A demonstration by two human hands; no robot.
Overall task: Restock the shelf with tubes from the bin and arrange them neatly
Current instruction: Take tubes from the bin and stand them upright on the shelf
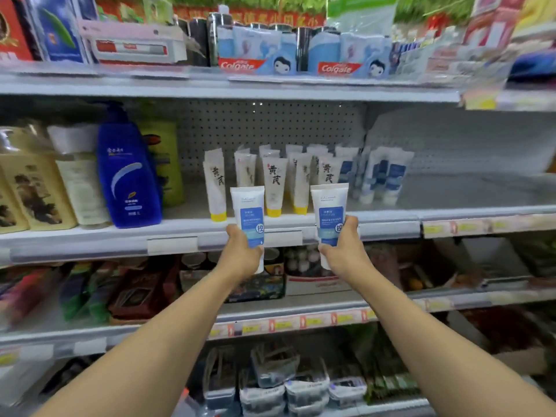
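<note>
Before shelf (210,233), left hand (240,251) and right hand (343,251) hold upright tubes (251,218).

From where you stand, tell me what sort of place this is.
Most likely a shop aisle for toiletries. Tiered shelves carry price tags along their edges, Colgate packs line the top shelf, and rows of matching tubes stand beside a blue bottle.

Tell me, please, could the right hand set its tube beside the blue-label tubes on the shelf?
Probably yes: the right hand holds its tube just in front of the shelf, with bare space beside the blue-label tubes.
</note>
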